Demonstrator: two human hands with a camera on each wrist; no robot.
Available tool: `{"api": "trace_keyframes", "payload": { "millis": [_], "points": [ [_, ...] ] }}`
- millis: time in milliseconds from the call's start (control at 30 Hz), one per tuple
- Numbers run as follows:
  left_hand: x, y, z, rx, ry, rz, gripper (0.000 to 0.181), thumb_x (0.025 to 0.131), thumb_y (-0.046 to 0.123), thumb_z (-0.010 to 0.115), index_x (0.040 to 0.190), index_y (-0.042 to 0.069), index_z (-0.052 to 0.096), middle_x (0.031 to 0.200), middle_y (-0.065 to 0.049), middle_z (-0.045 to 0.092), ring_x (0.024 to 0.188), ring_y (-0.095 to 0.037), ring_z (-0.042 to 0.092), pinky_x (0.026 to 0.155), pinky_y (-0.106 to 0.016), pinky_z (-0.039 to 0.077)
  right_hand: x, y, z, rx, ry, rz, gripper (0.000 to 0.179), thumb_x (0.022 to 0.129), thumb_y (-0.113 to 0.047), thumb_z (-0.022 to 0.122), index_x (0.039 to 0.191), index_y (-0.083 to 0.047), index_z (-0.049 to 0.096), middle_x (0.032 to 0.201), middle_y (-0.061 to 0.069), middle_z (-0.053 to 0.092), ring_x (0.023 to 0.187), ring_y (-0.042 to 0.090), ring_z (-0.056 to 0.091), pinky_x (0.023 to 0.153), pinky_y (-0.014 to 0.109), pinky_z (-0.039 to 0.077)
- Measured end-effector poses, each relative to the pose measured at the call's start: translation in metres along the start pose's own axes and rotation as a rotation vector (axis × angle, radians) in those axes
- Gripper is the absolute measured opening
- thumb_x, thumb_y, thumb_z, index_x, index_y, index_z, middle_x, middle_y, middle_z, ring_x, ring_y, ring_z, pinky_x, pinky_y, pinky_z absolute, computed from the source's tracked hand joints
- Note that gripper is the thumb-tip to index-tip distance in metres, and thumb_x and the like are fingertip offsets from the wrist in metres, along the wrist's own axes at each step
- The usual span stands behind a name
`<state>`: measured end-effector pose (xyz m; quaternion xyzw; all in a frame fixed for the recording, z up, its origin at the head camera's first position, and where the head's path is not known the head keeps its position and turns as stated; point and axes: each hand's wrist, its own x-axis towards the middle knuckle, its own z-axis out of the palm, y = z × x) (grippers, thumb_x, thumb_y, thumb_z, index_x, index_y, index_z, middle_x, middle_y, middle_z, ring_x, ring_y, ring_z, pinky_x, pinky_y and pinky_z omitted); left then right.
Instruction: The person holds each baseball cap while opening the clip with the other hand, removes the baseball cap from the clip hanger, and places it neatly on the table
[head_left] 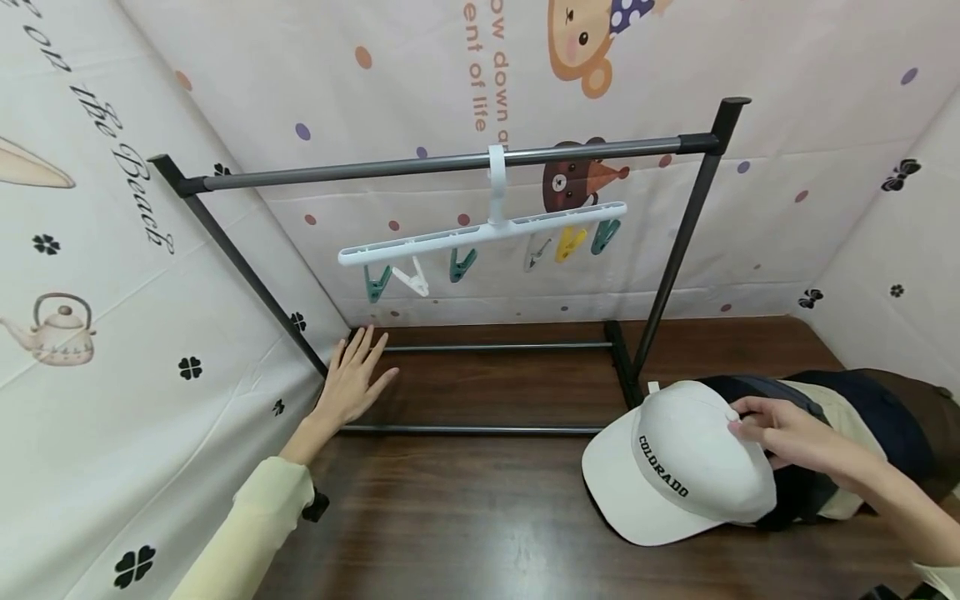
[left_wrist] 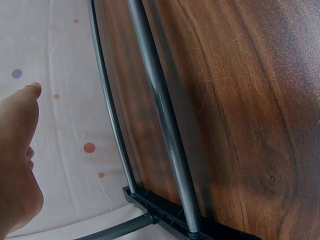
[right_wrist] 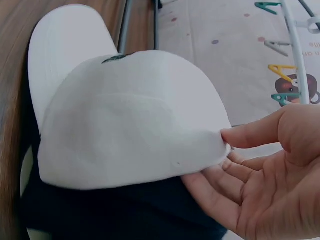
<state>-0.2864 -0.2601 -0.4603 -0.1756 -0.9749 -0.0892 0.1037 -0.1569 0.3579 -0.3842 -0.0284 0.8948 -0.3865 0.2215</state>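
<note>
My right hand (head_left: 798, 433) pinches the back edge of a white baseball cap (head_left: 690, 450) with COLORADO lettered on its front. In the right wrist view the thumb lies on the outside of the white cap (right_wrist: 130, 125), with the other fingers at its rim. Its brim points toward the lower left in the head view. Beneath and behind it lies a row of nested caps (head_left: 862, 417) in navy, cream and brown. My left hand (head_left: 351, 385) has its fingers straight and spread, by the foot of the rack's left post, holding nothing.
A black-and-grey metal rack (head_left: 360, 172) stands against patterned cloth walls (head_left: 420, 83). From its top bar hangs a light-blue hanger (head_left: 450, 241) with several clips, among them a yellow clip (head_left: 570, 244). Two low bars cross above the dark wooden surface (head_left: 465, 500).
</note>
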Motion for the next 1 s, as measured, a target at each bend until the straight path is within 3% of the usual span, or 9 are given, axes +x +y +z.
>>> {"api": "trace_keyframes", "payload": {
  "millis": [133, 300, 533, 700, 867, 1000],
  "points": [
    [-0.001, -0.001, 0.0, 0.0, 0.004, 0.0, 0.076, 0.104, 0.045, 0.055, 0.164, 0.012, 0.024, 0.172, -0.017, 0.012, 0.16, -0.037, 0.01, 0.129, -0.058, 0.001, -0.003, 0.002, 0.001, -0.11, 0.065, -0.037, 0.035, 0.107, -0.016, 0.052, 0.124, 0.015, 0.056, 0.098, 0.009, 0.074, 0.085, 0.016, 0.069, 0.069, 0.037, 0.064],
    [-0.001, -0.002, 0.0, 0.0, 0.004, 0.002, 0.075, 0.104, 0.046, 0.055, 0.163, 0.011, 0.026, 0.172, -0.017, 0.012, 0.16, -0.037, 0.01, 0.129, -0.058, 0.002, -0.007, 0.005, 0.004, -0.226, 0.146, -0.083, 0.031, 0.105, -0.02, 0.057, 0.114, 0.008, 0.066, 0.085, 0.001, 0.072, 0.067, 0.005, 0.058, 0.058, 0.027, 0.058],
    [-0.004, -0.005, -0.003, -0.009, 0.001, -0.005, 0.075, 0.104, 0.046, 0.055, 0.164, 0.011, 0.025, 0.172, -0.018, 0.012, 0.16, -0.038, 0.01, 0.129, -0.058, 0.002, -0.007, 0.004, 0.015, -0.233, 0.241, -0.167, 0.025, 0.101, -0.017, 0.064, 0.112, 0.004, 0.069, 0.077, -0.002, 0.067, 0.055, 0.005, 0.054, 0.05, 0.026, 0.051],
    [-0.005, -0.006, -0.005, -0.014, 0.015, -0.006, 0.075, 0.103, 0.044, 0.057, 0.163, 0.01, 0.028, 0.171, -0.019, 0.014, 0.159, -0.04, 0.012, 0.128, -0.059, 0.003, -0.006, 0.002, 0.019, -0.235, 0.305, -0.227, 0.023, 0.097, -0.011, 0.069, 0.114, 0.005, 0.068, 0.079, -0.004, 0.067, 0.055, 0.004, 0.053, 0.047, 0.026, 0.047],
    [-0.004, -0.007, -0.006, -0.012, 0.018, -0.009, 0.075, 0.103, 0.045, 0.056, 0.162, 0.009, 0.028, 0.171, -0.019, 0.014, 0.159, -0.04, 0.013, 0.128, -0.059, 0.004, -0.006, 0.002, 0.019, -0.215, 0.319, -0.248, 0.024, 0.097, -0.008, 0.069, 0.117, 0.006, 0.067, 0.079, -0.004, 0.068, 0.058, 0.002, 0.058, 0.047, 0.026, 0.048],
    [-0.004, -0.008, -0.006, -0.009, 0.01, -0.015, 0.075, 0.103, 0.046, 0.056, 0.162, 0.009, 0.028, 0.171, -0.019, 0.014, 0.159, -0.04, 0.012, 0.129, -0.058, 0.004, -0.006, 0.003, 0.018, -0.215, 0.376, -0.318, 0.022, 0.093, -0.004, 0.072, 0.112, 0.005, 0.068, 0.076, -0.007, 0.069, 0.057, -0.001, 0.058, 0.045, 0.024, 0.047]
  ]
}}
